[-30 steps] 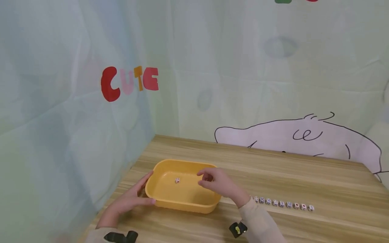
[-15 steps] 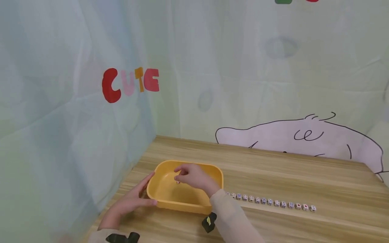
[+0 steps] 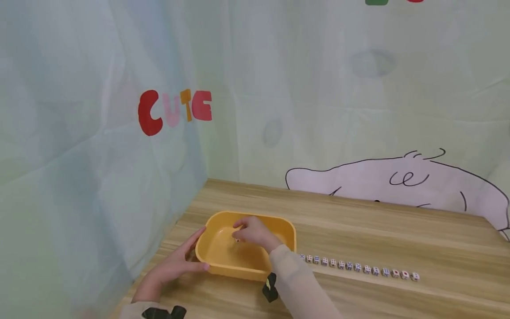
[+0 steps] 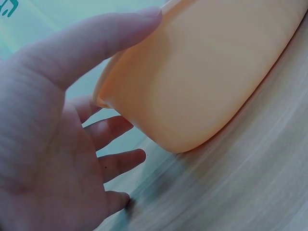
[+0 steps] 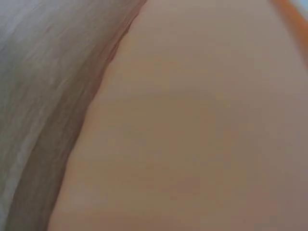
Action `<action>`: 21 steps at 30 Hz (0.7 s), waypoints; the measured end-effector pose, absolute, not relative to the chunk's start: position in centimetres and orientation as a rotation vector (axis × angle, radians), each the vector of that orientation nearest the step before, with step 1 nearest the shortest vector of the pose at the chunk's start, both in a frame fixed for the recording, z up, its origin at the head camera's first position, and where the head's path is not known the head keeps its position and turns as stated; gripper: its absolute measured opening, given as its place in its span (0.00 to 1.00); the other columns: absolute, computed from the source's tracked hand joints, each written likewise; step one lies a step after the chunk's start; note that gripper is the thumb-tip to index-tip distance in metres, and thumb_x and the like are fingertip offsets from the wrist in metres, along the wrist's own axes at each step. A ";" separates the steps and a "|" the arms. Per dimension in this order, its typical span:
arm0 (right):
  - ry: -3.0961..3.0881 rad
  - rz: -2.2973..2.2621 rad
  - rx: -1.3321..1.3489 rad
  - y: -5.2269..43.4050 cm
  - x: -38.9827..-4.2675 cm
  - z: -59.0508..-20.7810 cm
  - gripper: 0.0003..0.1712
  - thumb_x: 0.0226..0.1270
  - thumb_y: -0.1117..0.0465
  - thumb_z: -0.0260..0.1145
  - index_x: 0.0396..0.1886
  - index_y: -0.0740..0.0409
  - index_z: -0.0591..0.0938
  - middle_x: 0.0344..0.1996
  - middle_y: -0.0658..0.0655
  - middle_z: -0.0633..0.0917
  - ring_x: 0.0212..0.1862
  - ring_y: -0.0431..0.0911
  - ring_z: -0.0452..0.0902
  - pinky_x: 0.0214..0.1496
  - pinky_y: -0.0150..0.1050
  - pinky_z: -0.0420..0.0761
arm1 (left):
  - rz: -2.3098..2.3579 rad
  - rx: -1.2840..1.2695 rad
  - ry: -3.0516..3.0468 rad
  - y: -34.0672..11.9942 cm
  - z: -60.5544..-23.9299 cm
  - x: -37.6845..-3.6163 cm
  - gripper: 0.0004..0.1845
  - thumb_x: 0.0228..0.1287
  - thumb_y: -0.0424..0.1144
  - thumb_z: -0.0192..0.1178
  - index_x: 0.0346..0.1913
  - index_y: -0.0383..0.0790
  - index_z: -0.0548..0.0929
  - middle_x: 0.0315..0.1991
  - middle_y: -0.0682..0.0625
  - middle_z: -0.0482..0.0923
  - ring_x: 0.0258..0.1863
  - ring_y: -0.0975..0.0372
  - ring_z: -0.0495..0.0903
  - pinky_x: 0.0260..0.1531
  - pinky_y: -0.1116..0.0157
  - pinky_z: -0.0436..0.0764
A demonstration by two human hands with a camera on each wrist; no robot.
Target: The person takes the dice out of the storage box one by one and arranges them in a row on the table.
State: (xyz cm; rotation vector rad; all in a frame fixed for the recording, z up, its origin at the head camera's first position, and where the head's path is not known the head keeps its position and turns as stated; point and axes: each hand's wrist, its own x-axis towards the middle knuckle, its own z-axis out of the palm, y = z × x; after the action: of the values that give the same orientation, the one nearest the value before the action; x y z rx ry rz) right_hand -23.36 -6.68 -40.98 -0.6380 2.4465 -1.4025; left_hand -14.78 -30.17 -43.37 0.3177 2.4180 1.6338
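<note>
A yellow plastic tub (image 3: 239,270) stands on the wooden table. My left hand (image 3: 175,266) grips its left end, thumb on the rim and fingers behind it; in the left wrist view the thumb lies along the rim of the tub (image 4: 192,82). Inside the tub, my right hand (image 3: 255,232) reaches down with curved fingers. A small white die (image 3: 237,240) peeks out just below its fingertips, mostly covered by them; I cannot tell whether they pinch it. Only the tub's wall (image 5: 183,125) and some table show in the right wrist view.
Several white dice (image 3: 358,267) form a long straight row on the table (image 3: 358,230), running right from the tub's right side. A printed cloth (image 3: 167,177) hangs along the left and back edges. The right sleeve (image 3: 299,283) passes over the tub's front right corner.
My right hand has moved left and down from the tub's right side to the die. The left hand keeps its grip on the tub. The view has shifted slightly.
</note>
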 end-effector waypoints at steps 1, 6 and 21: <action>2.459 -1.394 -0.626 -6.7 -23.4 -41.1 0.15 0.58 0.67 0.68 0.44 0.71 0.82 0.21 0.54 0.82 0.23 0.40 0.74 0.26 0.28 0.73 | 1.637 0.318 2.415 -30.2 -43.4 -14.8 0.55 0.53 0.40 0.72 0.78 0.48 0.45 0.77 0.37 0.43 0.75 0.40 0.35 0.65 0.33 0.36; 2.529 -1.313 -0.579 -6.6 -23.5 -41.7 0.13 0.56 0.67 0.69 0.41 0.69 0.83 0.22 0.52 0.80 0.24 0.40 0.71 0.26 0.28 0.72 | 1.615 0.304 2.425 -30.1 -43.4 -14.9 0.56 0.53 0.40 0.72 0.78 0.49 0.45 0.77 0.38 0.43 0.75 0.40 0.35 0.65 0.33 0.36; 2.559 -1.152 -0.521 -7.0 -22.9 -42.1 0.06 0.57 0.68 0.69 0.35 0.62 0.84 0.21 0.50 0.76 0.22 0.41 0.68 0.24 0.29 0.67 | 1.605 0.309 2.454 -30.3 -43.7 -15.0 0.57 0.51 0.42 0.73 0.78 0.48 0.46 0.77 0.39 0.44 0.75 0.41 0.36 0.66 0.35 0.36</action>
State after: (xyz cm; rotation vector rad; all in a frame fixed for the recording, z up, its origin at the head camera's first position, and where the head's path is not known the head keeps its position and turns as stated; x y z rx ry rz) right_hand -22.90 -6.99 -42.11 -0.5214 2.5586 -1.1517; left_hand -14.95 -30.29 -43.67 0.3089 2.4538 1.6047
